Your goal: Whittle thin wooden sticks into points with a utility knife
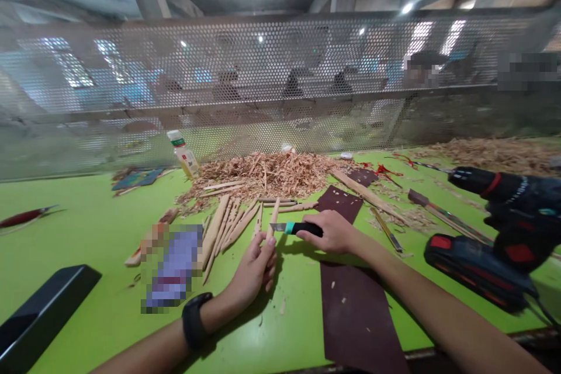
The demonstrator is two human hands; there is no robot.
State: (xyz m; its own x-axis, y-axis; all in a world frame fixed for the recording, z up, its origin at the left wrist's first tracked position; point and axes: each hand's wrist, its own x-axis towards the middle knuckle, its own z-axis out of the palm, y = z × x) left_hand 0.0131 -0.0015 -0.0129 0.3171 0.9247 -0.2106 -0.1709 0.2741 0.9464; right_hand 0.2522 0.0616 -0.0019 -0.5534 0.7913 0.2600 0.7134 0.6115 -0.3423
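My left hand [256, 263] is closed around the lower end of a slim wooden stick [274, 216], which points up and away from me. In my right hand [331, 232] is a utility knife [307, 228] with a black and teal handle. Its blade lies against the side of the stick, just above my left fingers. Beside the left hand, several carved wooden sticks [217, 228] lie in a loose fan. A sheet of dark sandpaper [357, 315] rests under the right forearm, and a smaller sandpaper piece [339, 203] sits beyond the right hand.
A heap of wood shavings [267, 172] lies against the perforated metal screen [272, 70], with a bottle [184, 155] at its left. At right stands a cordless drill [504, 234]. A black box-like object [48, 310] and a red-handled tool [24, 218] are at left.
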